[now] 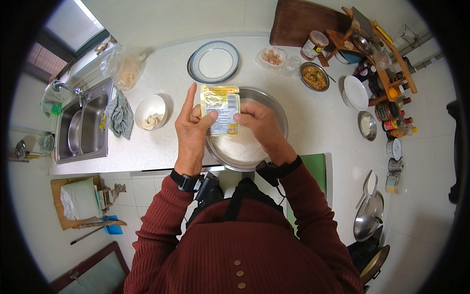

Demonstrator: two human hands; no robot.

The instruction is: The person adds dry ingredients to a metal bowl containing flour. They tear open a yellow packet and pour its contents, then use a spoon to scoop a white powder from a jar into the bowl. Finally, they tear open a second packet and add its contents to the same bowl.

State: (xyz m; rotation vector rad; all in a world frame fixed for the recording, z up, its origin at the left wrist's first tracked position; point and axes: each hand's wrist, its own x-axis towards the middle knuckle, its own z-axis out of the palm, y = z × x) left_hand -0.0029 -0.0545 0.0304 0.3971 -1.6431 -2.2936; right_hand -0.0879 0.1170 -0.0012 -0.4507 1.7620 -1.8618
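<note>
A yellow and white foil sachet (pixel 220 110) with printed writing and a barcode is held up between both hands. My left hand (pixel 192 128) pinches its left side between thumb and fingers, the index finger pointing away from it. On its right edge, my right hand (pixel 262 125) grips with the thumb and curled fingers. Below the sachet stands a wide steel basin (pixel 282 110) containing white flour (pixel 246 149). Left of the hands, a white bowl (pixel 141 104) has a pale lump of what looks like dough (pixel 152 120) in it.
Stacked plates (pixel 216 60) lie behind the basin. A grey cloth (pixel 120 114) hangs by the steel sink (pixel 93 136) at left. Toward the right are a dish of food (pixel 314 76), a white bowl (pixel 355 92), a small steel bowl (pixel 367 125) and several bottles (pixel 398 123).
</note>
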